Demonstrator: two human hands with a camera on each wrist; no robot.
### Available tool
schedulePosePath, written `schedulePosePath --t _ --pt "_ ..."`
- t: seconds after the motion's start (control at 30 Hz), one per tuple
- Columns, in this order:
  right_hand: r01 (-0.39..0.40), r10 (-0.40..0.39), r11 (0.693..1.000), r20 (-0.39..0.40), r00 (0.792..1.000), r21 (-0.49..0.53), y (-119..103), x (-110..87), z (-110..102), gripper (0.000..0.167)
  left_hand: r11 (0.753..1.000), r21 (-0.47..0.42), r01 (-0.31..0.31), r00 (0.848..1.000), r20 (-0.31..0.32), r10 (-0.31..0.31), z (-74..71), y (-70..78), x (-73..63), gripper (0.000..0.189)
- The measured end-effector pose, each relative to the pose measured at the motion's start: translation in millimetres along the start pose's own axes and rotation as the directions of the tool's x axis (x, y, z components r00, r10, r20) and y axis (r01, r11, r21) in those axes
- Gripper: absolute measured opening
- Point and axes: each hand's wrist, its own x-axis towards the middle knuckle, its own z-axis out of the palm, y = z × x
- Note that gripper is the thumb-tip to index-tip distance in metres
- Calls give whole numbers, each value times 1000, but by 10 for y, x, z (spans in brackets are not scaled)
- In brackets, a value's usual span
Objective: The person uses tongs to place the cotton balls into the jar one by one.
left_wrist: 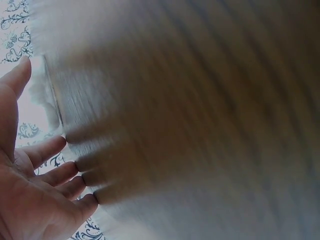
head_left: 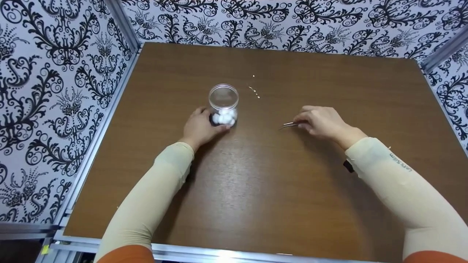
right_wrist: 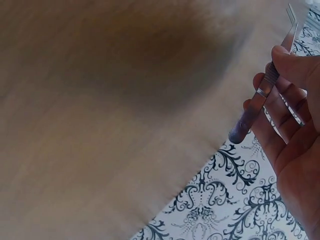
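Observation:
A clear round jar (head_left: 223, 98) stands upright on the brown tabletop, left of centre, with soft white balls (head_left: 224, 117), like cotton balls, at its bottom. My left hand (head_left: 201, 128) holds the jar low on its left side, the thumb along the front. In the left wrist view the jar (left_wrist: 42, 97) shows between thumb and index finger, and the other fingertips (left_wrist: 92, 199) rest at the table. To the right, my right hand (head_left: 321, 120) pinches metal tweezers (right_wrist: 260, 97) between thumb and fingers. The bent tweezer tips point left toward the jar, just over the table.
Several tiny pale bits (head_left: 255, 91) lie on the table behind and right of the jar. Patterned white-and-black walls (head_left: 267, 25) enclose the back and sides. A metal rail (head_left: 204, 252) runs along the front edge.

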Motion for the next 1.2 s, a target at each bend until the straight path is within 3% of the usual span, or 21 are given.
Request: schedulePosePath --t 1.2 --pt "8 -8 1000 9 1000 0 -21 -56 199 17 1000 2 -2 1000 -12 2 10 -8 8 88"
